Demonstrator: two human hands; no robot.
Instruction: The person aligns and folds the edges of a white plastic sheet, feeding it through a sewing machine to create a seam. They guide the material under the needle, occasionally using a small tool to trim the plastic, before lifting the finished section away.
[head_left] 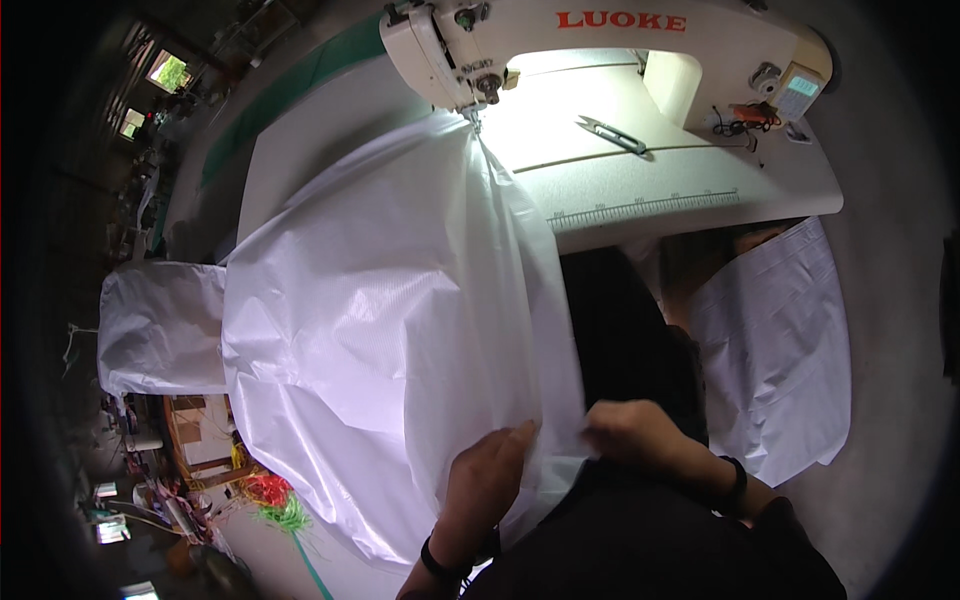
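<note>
A large white woven-plastic sheet hangs in folds toward me from the sewing machine. Its gathered top corner lies under the machine's needle and presser foot. Low on the sheet, near its right edge, my left hand pinches the material, thumb and fingers closed together. Just right of that edge is my right hand, its fingers curled inward and slightly blurred at the tips. Whatever those fingers hold, if anything, cannot be made out.
Thread snips lie on the lit machine table, which has a printed ruler scale. More white sheeting hangs at the right and a smaller white piece at the left. Red and green strands lie at lower left.
</note>
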